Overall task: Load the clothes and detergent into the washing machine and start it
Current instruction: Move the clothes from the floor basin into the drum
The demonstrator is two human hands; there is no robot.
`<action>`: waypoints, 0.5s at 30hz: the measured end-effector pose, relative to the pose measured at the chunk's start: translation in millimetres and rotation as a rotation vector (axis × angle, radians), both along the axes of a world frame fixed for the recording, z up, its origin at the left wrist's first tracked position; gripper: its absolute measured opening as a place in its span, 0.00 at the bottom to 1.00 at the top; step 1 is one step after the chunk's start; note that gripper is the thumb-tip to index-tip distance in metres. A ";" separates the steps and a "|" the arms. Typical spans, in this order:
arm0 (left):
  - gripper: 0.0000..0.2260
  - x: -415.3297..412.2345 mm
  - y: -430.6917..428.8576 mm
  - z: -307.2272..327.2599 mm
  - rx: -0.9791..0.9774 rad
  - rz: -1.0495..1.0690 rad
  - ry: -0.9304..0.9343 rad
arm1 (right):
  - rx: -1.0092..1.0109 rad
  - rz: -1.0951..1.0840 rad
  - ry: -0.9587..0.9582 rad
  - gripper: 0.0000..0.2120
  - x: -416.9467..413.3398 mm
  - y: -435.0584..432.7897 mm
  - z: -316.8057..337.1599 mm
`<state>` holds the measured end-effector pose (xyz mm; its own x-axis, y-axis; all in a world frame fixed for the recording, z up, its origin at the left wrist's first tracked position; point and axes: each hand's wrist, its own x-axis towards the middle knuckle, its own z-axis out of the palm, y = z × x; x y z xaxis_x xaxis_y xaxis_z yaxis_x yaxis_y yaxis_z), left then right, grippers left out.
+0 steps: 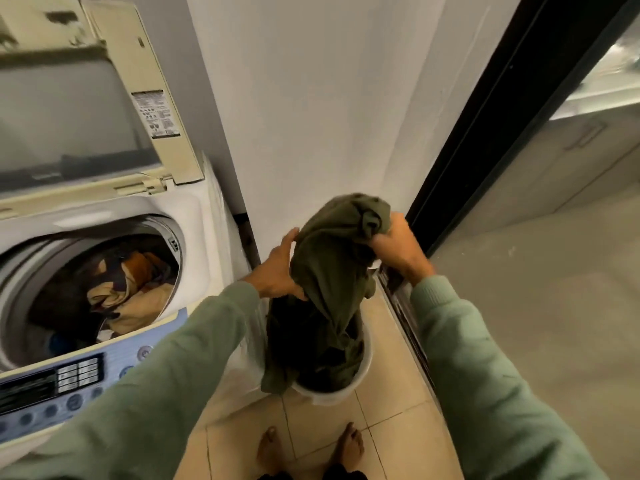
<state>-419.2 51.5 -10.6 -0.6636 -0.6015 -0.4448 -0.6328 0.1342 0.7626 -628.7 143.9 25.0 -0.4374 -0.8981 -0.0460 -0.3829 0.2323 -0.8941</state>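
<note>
Tiled floor [388, 407], white wall [311, 116], washing machine [204, 209]; green garment [329, 258] half in bucket [332, 396].

Home laundry corner: a top-loading washing machine [104, 237] stands with its lid [86, 116] raised, clothes [128, 289] heaped in its drum and a button panel [69, 386] along its near edge. Just right of the machine, an olive garment [329, 271] hangs out of a white bucket [332, 396] on the beige tiled floor [391, 427], where bare feet [349, 445] stand. Further right of the machine, past a plain white wall [329, 98], a black-framed glass sliding door [485, 133] runs along a floor track.
</note>
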 end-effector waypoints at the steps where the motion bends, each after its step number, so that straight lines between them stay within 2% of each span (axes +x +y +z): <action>1: 0.50 -4.5 2.0 3.0 -0.021 -0.049 -0.043 | -0.051 0.004 0.022 0.06 -1.4 -7.4 21.3; 3: 0.34 -15.7 10.9 16.5 -0.084 -0.071 -0.128 | -0.137 0.020 0.056 0.09 -3.1 -19.8 63.1; 5: 0.23 -28.9 20.3 31.7 -0.072 0.023 -0.077 | -0.175 0.085 0.060 0.11 -0.6 -27.4 101.2; 8: 0.22 -46.6 26.6 52.5 -0.086 0.209 0.073 | -0.205 0.179 0.116 0.11 4.5 -30.5 140.3; 11: 0.20 -67.2 15.7 81.5 -0.017 0.203 0.063 | -0.226 0.158 0.164 0.04 -1.3 -30.8 157.4; 13: 0.20 -74.0 8.5 99.5 -0.047 0.222 0.091 | -0.271 0.080 0.173 0.10 -9.5 -28.2 162.4; 15: 0.23 -75.6 1.1 115.7 -0.147 0.319 0.183 | -0.297 0.009 0.235 0.20 -17.6 -25.9 162.2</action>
